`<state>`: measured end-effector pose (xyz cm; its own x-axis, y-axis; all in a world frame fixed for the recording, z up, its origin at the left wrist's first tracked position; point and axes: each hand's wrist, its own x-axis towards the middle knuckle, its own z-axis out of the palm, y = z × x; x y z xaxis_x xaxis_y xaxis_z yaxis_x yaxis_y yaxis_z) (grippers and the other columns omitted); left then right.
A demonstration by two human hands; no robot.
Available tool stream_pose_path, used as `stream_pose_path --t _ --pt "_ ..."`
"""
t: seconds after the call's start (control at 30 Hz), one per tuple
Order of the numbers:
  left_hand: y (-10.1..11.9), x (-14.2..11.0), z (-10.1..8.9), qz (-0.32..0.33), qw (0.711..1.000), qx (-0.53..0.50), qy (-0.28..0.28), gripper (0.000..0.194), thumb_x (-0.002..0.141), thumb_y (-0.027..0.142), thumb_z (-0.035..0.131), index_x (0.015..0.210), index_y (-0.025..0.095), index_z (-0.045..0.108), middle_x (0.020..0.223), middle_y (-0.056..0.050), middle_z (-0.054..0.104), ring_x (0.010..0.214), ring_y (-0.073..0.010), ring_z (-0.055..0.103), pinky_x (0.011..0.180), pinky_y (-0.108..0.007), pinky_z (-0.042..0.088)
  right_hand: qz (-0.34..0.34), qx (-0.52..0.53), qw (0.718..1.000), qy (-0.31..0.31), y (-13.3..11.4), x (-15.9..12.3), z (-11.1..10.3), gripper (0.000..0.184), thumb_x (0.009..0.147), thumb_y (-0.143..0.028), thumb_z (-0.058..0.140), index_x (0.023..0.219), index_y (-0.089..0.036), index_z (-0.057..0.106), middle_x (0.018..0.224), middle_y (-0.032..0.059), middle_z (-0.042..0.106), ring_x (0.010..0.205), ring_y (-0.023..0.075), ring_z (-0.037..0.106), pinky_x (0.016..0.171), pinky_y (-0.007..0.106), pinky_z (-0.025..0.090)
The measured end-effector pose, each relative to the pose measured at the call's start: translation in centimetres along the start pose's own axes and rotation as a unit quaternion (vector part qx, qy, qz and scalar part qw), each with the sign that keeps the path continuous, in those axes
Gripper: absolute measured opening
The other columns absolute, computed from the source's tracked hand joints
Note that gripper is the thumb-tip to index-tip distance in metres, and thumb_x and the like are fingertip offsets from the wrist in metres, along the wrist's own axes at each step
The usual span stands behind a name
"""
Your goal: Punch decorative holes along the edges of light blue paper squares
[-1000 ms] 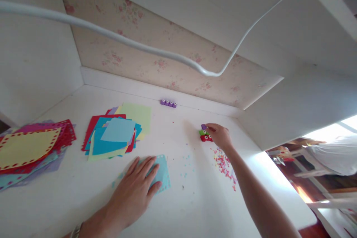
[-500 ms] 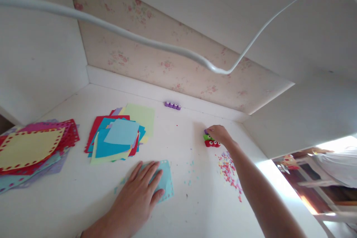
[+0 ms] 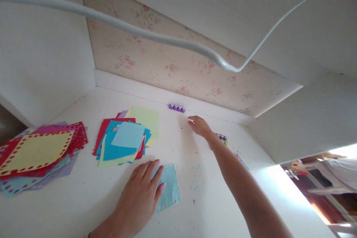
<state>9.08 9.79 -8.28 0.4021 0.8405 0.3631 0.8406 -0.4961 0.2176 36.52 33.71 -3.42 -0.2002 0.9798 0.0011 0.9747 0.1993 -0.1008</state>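
Note:
My left hand [image 3: 139,197] lies flat, fingers stretched, over a light blue paper sheet [image 3: 171,187] with small holes punched along its edges. My right hand [image 3: 200,125] hovers over the white table, its thumb and fingers curved with a gap between them and nothing visible inside. Just beyond its fingertips, a row of several small purple craft punches [image 3: 177,108] stands against the back ledge. A second cluster of purple and green punches [image 3: 224,139] sits behind my right forearm, which partly hides it.
A pile of coloured paper sheets [image 3: 128,136] lies left of centre. Farther left is a pile of hole-edged sheets [image 3: 41,148]. Blue paper bits [image 3: 195,182] and purple bits [image 3: 240,156] are scattered on the table. A white cable [image 3: 156,36] crosses overhead.
My right hand has set a purple punch down in the right-hand cluster, let go, and moved left toward the purple row at the back. My left hand stays on the blue sheet.

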Motion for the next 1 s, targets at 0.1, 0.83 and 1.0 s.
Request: stream_pose_path --t 0.1,0.83,1.0 --pt "-0.2 0.2 0.0 -0.032 0.999 0.004 -0.027 0.039 0.091 0.028 0.057 0.128 0.018 0.059 0.130 -0.011 0.061 0.116 -0.0301 0.052 0.097 -0.048 0.042 0.000 0.025 0.999 0.021 -2.3 2.5 1.3 0.046 0.096 -0.023 0.050 0.141 -0.014 0.048 0.147 0.0133 0.047 0.133 0.0230 0.045 0.111 0.034 0.032" --pt "-0.5 1.6 -1.1 -0.097 0.969 -0.205 -0.094 0.037 0.082 0.008 0.056 0.116 0.024 0.058 0.112 -0.005 0.067 0.103 -0.0241 0.062 0.090 -0.041 0.047 -0.010 0.159 0.986 0.039 -3.4 -4.3 1.4 0.024 0.091 -0.023 0.060 0.113 -0.018 0.069 0.118 0.0090 0.068 0.110 0.0209 0.063 0.099 0.033 0.046" --pt "-0.3 1.8 -0.5 -0.110 0.953 -0.261 -0.104 0.040 0.088 0.018 0.055 0.127 0.028 0.054 0.119 -0.003 0.069 0.103 -0.0232 0.066 0.090 -0.038 0.052 -0.033 0.224 0.971 0.074 -4.2 -13.9 2.2 0.026 0.096 -0.030 0.050 0.111 -0.025 0.070 0.115 0.0043 0.072 0.107 0.0204 0.066 0.093 0.033 0.051"
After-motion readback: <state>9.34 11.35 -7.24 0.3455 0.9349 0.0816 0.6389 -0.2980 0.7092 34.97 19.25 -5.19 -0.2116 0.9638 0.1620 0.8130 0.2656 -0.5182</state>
